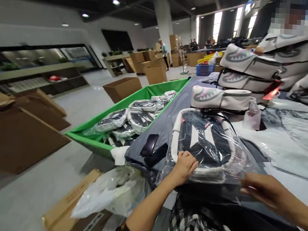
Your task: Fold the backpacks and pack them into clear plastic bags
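A black and white backpack [204, 138] lies straps-up inside a clear plastic bag [236, 162] at the near edge of the table. My left hand [185, 165] is closed, its curled fingers gripping the bag at the backpack's lower left. At the bag's right edge, my right hand [264, 190] is somewhat blurred; its fingers are bent together on the loose film. Just beyond the bagged backpack, a pale backpack with a shark-mouth print [220, 98] lies on its back. Two dark phones, one of them a black phone [149, 144], rest left of the bag.
Left of the table stands a green bin [87, 142] holding several bagged backpacks. More shark-print backpacks [250, 63] are stacked at the back right. Clear plastic bags [303, 139] lie on the right side. Cardboard boxes [20, 136] and crumpled plastic [115, 191] are on the floor.
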The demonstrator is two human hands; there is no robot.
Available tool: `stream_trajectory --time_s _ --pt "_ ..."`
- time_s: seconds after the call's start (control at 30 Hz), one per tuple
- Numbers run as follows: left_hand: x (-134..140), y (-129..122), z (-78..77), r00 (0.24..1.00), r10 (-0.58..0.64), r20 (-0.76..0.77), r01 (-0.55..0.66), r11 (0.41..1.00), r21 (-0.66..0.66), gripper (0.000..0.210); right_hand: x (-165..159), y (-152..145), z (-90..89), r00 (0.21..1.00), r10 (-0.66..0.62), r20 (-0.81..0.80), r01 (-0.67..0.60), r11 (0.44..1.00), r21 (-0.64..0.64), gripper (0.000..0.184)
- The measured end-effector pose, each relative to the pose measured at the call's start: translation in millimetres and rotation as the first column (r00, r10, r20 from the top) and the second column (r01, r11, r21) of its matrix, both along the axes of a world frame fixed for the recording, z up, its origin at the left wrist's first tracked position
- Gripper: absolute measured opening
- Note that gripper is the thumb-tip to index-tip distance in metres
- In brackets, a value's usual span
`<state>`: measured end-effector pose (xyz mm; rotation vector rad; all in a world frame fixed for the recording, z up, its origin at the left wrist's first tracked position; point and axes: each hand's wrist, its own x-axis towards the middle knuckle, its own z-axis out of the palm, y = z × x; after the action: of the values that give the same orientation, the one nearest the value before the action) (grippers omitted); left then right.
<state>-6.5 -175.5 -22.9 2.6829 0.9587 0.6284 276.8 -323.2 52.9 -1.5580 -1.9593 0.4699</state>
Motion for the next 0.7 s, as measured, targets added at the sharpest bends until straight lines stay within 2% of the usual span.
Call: stream_trajectory --time_s 0.03,0.07,0.1,0.17,0.23,0.33,0.43,0.53,0.6,0.7 --pt "0 -1 -0.1 1.0 0.007 0.004 -0.007 1.0 0.005 0.028 -10 18 3.4 0.975 0.18 0.133 -0.181 0.983 -0.003 0.039" --pt "0 -1 0.3 1.0 0.01 0.005 -0.01 1.0 0.006 0.029 -17 34 4.4 0.919 0.3 0.256 -0.309 0.951 -0.003 0.036" --pt "0 -2 1.0 1.0 0.009 0.007 -0.009 1.0 0.005 0.03 -22 50 3.3 0.86 0.357 0.364 -0.384 0.924 0.002 0.033" --pt "0 -4 3.0 1.0 -0.001 0.015 0.001 1.0 0.001 0.031 -27 75 -2.8 0.775 0.352 0.525 -0.435 0.9 0.038 0.027" --pt "0 -4 4.3 1.0 -0.016 0.021 0.016 1.0 0.005 0.029 -26 91 -9.9 0.706 0.351 0.615 -0.474 0.879 0.043 0.022" --pt "-1 -2 3.9 0.999 -0.039 -0.008 0.039 0.999 0.032 0.028 -23 103 -14.5 0.669 0.325 0.669 -0.455 0.89 0.022 0.017" --pt "-2 1 1.2 0.995 -0.064 -0.079 0.068 0.996 0.057 0.03 -24 110 -12.2 0.68 0.299 0.67 -0.368 0.929 -0.041 0.017" --pt "-4 2 -2.5 0.989 -0.088 -0.121 0.098 0.993 0.072 0.029 -25 122 -10.4 0.747 0.304 0.592 -0.256 0.952 -0.166 0.016" --pt "-5 2 -4.9 0.988 -0.095 -0.119 0.105 0.991 0.079 0.03 -22 132 -12.0 0.847 0.312 0.43 -0.185 0.932 -0.312 0.019" --pt "-5 2 -7.4 0.991 -0.088 -0.103 0.096 0.993 0.072 0.031 -10 144 -16.7 0.962 0.251 0.103 -0.171 0.856 -0.487 0.043"
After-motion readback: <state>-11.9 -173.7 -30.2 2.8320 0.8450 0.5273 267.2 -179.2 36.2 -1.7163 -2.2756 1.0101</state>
